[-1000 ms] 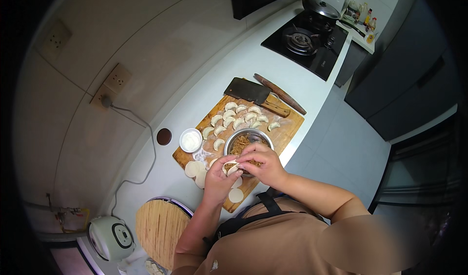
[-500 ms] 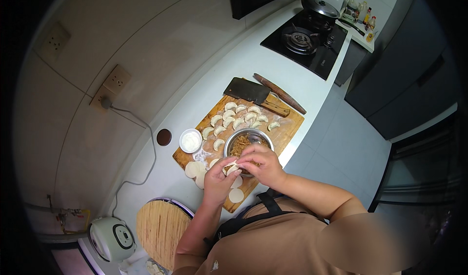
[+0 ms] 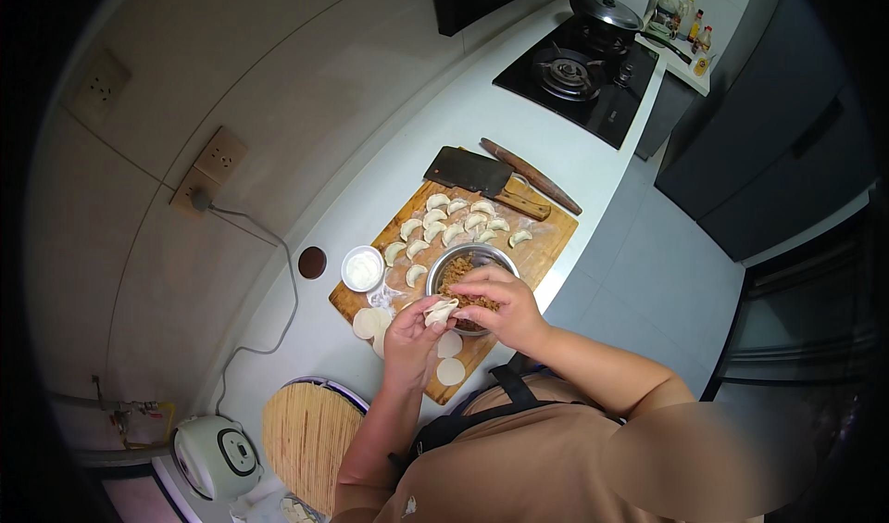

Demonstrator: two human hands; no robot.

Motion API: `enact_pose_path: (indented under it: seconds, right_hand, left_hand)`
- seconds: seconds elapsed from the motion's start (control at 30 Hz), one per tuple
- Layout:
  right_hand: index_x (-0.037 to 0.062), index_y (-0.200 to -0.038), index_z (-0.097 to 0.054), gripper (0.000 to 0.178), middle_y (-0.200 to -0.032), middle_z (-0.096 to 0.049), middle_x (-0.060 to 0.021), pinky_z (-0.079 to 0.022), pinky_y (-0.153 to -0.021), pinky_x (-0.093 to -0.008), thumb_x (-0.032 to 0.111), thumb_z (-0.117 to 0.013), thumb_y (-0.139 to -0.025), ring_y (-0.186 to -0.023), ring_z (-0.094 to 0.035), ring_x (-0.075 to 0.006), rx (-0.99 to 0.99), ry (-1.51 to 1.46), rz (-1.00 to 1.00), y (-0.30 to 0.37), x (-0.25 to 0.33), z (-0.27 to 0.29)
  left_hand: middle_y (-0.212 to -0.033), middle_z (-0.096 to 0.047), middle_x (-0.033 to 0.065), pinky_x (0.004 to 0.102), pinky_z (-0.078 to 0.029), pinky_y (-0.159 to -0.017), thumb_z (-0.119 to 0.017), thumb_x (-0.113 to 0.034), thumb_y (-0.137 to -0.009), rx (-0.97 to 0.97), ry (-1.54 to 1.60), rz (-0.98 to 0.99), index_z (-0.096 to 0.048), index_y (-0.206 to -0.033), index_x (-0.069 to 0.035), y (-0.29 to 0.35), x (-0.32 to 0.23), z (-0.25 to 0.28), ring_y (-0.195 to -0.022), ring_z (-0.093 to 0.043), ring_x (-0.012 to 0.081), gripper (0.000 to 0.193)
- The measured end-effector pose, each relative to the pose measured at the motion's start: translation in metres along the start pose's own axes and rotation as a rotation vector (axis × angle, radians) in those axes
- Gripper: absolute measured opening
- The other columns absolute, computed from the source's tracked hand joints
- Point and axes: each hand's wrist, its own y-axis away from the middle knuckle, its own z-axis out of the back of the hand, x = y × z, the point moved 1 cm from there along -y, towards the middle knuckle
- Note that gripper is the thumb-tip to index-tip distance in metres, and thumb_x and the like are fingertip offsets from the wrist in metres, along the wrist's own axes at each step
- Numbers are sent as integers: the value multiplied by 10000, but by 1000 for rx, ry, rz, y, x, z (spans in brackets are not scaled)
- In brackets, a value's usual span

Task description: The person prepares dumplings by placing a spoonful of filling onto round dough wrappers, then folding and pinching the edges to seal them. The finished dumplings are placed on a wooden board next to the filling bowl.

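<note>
My left hand (image 3: 413, 340) pinches a folded dumpling (image 3: 441, 313) between thumb and fingers, low over the near edge of the metal bowl (image 3: 512, 262). Brown crumbly filling (image 3: 454, 271) shows inside that bowl. Close on the dumpling's right, my right hand (image 3: 507, 310) has its thumb and fingers parted. Whether its thumb tip touches the dough is hard to tell. Several finished dumplings (image 3: 434, 231) lie in rows on the floured wooden board (image 3: 556, 236). Round wrappers (image 3: 451, 371) rest on the board beside and below my left hand, partly covered by it.
A cleaver (image 3: 468, 172) and a wooden rolling pin (image 3: 530, 176) lie at the board's far end. A small bowl of white powder (image 3: 362, 268) stands at the left. Nearer are a round slatted mat (image 3: 310, 444) and a rice cooker (image 3: 215, 458). Beyond is a gas hob (image 3: 579, 83) with a lidded pan (image 3: 607, 11).
My right hand's fingers have come off the dumpling's edge and spread apart slightly to the right. The dumpling stays in my left hand, now showing more of its folded side.
</note>
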Motion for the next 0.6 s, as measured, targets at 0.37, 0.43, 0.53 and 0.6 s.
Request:
enact_pose_path:
  seconds: [0.37, 0.43, 0.53, 0.6]
  right_hand:
    - [38, -860, -679, 140, -830, -623, -73, -474, -712, -295, 1, -663, -726, -770, -599, -202, 3, -24, 18, 3, -3, 3]
    - [42, -886, -680, 166, -832, -626, -73, -471, -707, -295, 12, -672, -723, -768, -598, -206, 11, -2, 71, 3, -3, 4]
    - [51, -923, -683, 205, -834, -627, -67, -466, -695, -293, 35, -687, -718, -769, -595, -206, 8, 38, 117, 2, -1, 6]
    - [59, -940, -685, 226, -832, -625, -64, -463, -687, -291, 49, -696, -714, -767, -592, -204, 7, 56, 132, 2, 2, 6]
  left_hand:
    - [-1088, -570, 153, 332, -504, -845, -587, 56, -804, 43, 27, 27, -513, -1139, 26, 0, 1, -4, -949, -594, 229, 345]
    - [-1092, -569, 153, 333, -503, -847, -588, 59, -802, 43, 16, 16, -516, -1135, 26, -1, 1, -3, -957, -592, 229, 342]
    - [-1098, -568, 152, 334, -500, -853, -588, 60, -803, 52, -3, -3, -520, -1127, 26, -1, 2, -4, -975, -587, 231, 333]
    - [-1099, -568, 149, 333, -496, -860, -586, 64, -802, 52, -15, -7, -523, -1122, 26, -1, 2, -3, -989, -582, 230, 328]
